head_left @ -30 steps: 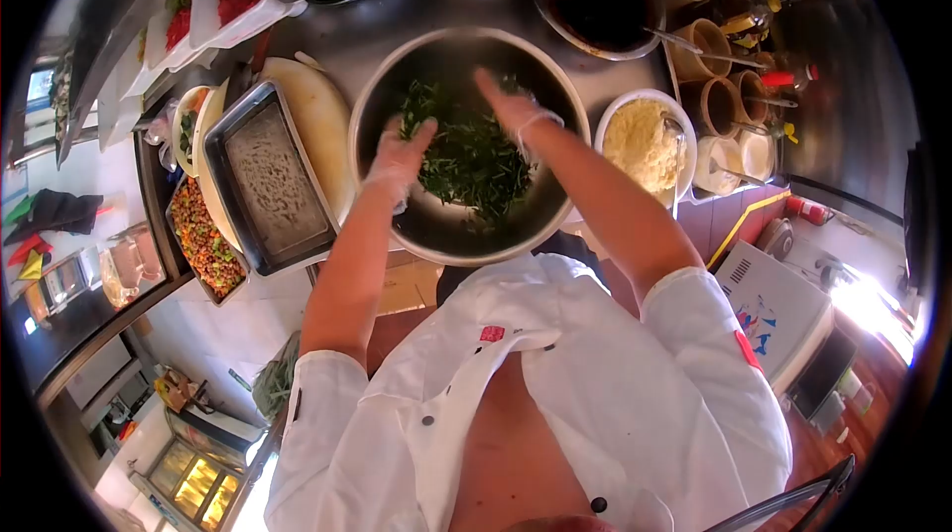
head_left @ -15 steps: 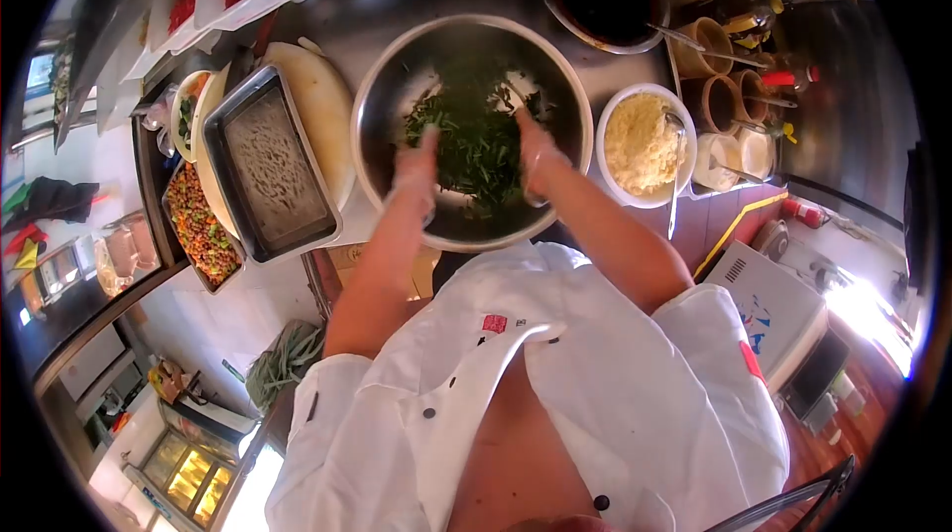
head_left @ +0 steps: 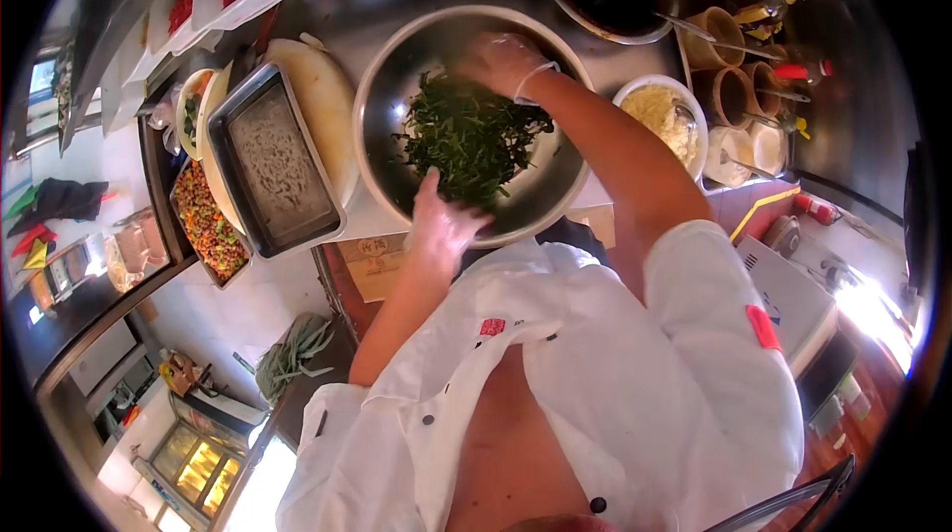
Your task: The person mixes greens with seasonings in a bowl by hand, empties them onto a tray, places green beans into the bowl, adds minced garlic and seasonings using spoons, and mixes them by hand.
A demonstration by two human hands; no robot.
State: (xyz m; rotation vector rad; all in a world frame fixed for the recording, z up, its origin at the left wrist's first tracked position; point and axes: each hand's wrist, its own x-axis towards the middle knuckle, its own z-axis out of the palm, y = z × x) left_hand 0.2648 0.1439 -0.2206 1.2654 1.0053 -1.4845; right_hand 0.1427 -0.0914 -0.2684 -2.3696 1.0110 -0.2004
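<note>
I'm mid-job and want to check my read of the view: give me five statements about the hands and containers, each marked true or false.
1. Dark leafy greens lie in the steel bowl. True.
2. The right hand is toward the steel bowl's far side. True.
3. The metal tray is left of the steel bowl. True.
4. The left hand is over the metal tray. False: it is at the steel bowl's near side.
5. The white bowl is left of the steel bowl. False: it is right.
</note>
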